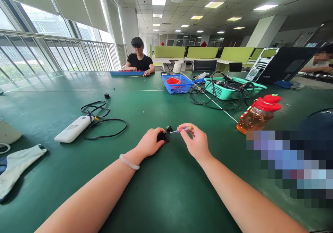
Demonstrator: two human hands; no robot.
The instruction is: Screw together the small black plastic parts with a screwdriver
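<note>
My left hand (151, 142) is closed around a small black part (161, 137) and steadies it on the green table (166, 198). In my right hand (195, 140) is a screwdriver (179, 130) with a clear handle, pinched between thumb and fingers. Its thin metal shaft points left, toward the black part; whether the tip touches it I cannot tell. Just behind the shaft lies another small black piece (169, 129) with metal prongs.
A white power strip (74, 129) with a black cord lies left. Ahead stand a blue basket (178, 88) and a green basket (226, 93) of cables. A red-lidded bottle (256, 118) is at right, a glove (22, 165) far left. Across the table sits a person (140, 59).
</note>
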